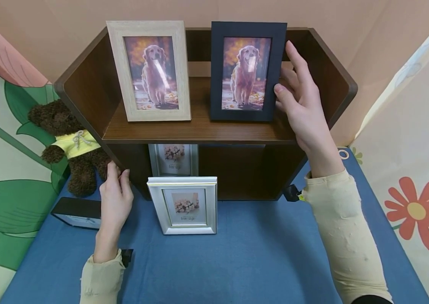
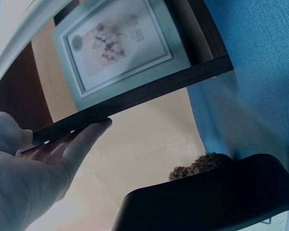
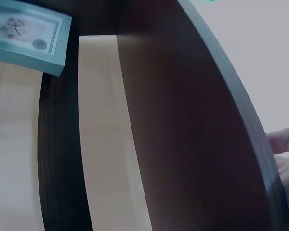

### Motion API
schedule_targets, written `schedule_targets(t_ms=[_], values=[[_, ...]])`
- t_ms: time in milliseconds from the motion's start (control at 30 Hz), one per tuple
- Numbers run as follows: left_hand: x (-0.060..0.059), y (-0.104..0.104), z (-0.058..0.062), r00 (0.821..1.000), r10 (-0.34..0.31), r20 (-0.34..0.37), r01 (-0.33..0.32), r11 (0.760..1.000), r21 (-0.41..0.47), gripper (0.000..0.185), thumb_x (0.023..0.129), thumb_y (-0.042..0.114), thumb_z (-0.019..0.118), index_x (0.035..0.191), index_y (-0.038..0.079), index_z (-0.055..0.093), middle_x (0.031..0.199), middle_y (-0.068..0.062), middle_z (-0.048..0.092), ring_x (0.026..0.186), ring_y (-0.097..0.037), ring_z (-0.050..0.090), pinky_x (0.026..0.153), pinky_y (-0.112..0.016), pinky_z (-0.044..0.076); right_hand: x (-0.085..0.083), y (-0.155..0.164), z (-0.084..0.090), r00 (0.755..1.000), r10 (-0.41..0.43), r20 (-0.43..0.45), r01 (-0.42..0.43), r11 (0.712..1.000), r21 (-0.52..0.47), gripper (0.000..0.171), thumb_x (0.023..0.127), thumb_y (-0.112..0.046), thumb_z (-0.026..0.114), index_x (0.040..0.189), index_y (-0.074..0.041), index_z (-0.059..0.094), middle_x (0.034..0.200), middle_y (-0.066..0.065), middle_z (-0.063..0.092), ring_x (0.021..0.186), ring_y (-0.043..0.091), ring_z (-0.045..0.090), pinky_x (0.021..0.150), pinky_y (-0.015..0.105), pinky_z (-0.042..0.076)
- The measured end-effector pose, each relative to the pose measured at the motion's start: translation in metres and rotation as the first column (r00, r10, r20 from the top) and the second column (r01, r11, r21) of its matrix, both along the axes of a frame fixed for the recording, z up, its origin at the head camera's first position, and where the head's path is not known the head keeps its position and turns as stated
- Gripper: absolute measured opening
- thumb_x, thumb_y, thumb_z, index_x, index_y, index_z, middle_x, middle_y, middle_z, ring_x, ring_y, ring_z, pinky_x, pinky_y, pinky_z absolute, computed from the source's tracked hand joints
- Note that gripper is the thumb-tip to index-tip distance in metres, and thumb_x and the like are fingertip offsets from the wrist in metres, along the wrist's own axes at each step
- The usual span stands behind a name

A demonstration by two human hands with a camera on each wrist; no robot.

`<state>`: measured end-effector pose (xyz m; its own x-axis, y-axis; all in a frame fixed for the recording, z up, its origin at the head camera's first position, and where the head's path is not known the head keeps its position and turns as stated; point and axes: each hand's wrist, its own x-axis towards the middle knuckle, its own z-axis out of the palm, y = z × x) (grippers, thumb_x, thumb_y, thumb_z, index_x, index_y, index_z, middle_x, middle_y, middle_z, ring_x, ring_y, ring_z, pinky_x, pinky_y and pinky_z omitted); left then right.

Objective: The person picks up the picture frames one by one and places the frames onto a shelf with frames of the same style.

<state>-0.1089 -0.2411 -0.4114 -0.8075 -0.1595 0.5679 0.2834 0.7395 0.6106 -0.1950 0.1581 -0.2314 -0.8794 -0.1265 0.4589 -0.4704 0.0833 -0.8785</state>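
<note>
Two hands in contact. Right fingers (image 1: 299, 78): clamped on the right edge of the dark frame (image 1: 217, 74), thumb toward the front, others along the side and behind. Frame stands on the upper board of the brown shelf unit (image 1: 199, 133), dog photo facing out; pale frame (image 1: 185, 71) beside it, gap between. Left fingers (image 1: 116, 200): pinching the front edge of the unit's left side panel (image 1: 94, 114).

Lower level: light frame (image 1: 154, 160) inside; silver frame (image 1: 212, 207) on the desk (image 1: 214, 261) in front. Desk is blue-covered. Brown bear (image 1: 85, 162) in a yellow top and black box (image 1: 77, 207) sit left of the unit.

Room: peach wall (image 1: 244, 12) behind, leaf-print panel (image 1: 5, 215) left, pale panel with red flower (image 1: 400, 139) right.
</note>
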Motion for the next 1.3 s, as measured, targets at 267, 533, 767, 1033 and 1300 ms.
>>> schedule_targets(t_ms=[267, 533, 767, 1033, 1300], values=[[0.001, 0.001, 0.000, 1.000, 0.003, -0.002, -0.003, 1.000, -0.005, 0.019, 0.113, 0.001, 0.050, 0.129, -0.009, 0.052, 0.075, -0.013, 0.050, 0.056, -0.016, 0.043, 0.051, -0.022, 0.032, 0.014, 0.003, 0.000, 0.999, -0.019, -0.036, 0.020, 0.999, 0.029, 0.066, 0.112, -0.007, 0.049, 0.172, -0.017, 0.024, 0.172, 0.003, 0.031, 0.152, 0.031, 0.042, 0.122, 0.046, 0.035], [0.000, 0.000, 0.000, 1.000, 0.007, -0.012, -0.007, 1.000, -0.012, 0.019, 0.113, 0.002, 0.050, 0.129, -0.009, 0.052, 0.074, -0.012, 0.049, 0.055, -0.016, 0.042, 0.050, -0.023, 0.031, 0.032, 0.008, -0.004, 0.994, 0.014, -0.107, -0.008, 0.998, 0.061, 0.065, 0.111, -0.007, 0.051, 0.171, -0.013, 0.026, 0.171, 0.004, 0.033, 0.155, 0.029, 0.039, 0.121, 0.040, 0.036], [0.000, 0.001, -0.001, 1.000, 0.004, -0.007, -0.004, 1.000, -0.004, 0.020, 0.113, 0.002, 0.050, 0.129, -0.009, 0.052, 0.075, -0.013, 0.051, 0.057, -0.018, 0.045, 0.052, -0.022, 0.033, 0.053, 0.014, -0.007, 0.994, 0.024, -0.104, -0.018, 0.998, 0.068, 0.064, 0.110, -0.006, 0.052, 0.169, -0.012, 0.030, 0.171, 0.002, 0.034, 0.155, 0.030, 0.039, 0.120, 0.038, 0.037], [0.000, 0.001, 0.000, 1.000, 0.005, -0.015, -0.005, 1.000, 0.001, 0.019, 0.113, 0.002, 0.050, 0.128, -0.009, 0.053, 0.076, -0.013, 0.051, 0.057, -0.017, 0.044, 0.052, -0.020, 0.032, 0.073, 0.018, -0.023, 0.992, 0.049, -0.120, -0.041, 0.997, 0.065, 0.061, 0.108, -0.002, 0.053, 0.167, -0.011, 0.035, 0.166, 0.002, 0.042, 0.151, 0.032, 0.044, 0.117, 0.035, 0.040], [0.001, 0.000, -0.001, 1.000, 0.005, -0.008, -0.005, 1.000, -0.004, 0.018, 0.113, 0.002, 0.049, 0.127, -0.009, 0.052, 0.076, -0.014, 0.051, 0.057, -0.018, 0.045, 0.051, -0.021, 0.032, 0.084, 0.021, -0.043, 0.974, 0.055, -0.219, -0.047, 0.998, 0.042, 0.056, 0.107, 0.001, 0.054, 0.161, -0.006, 0.043, 0.163, 0.015, 0.045, 0.146, 0.031, 0.050, 0.116, 0.033, 0.042]])
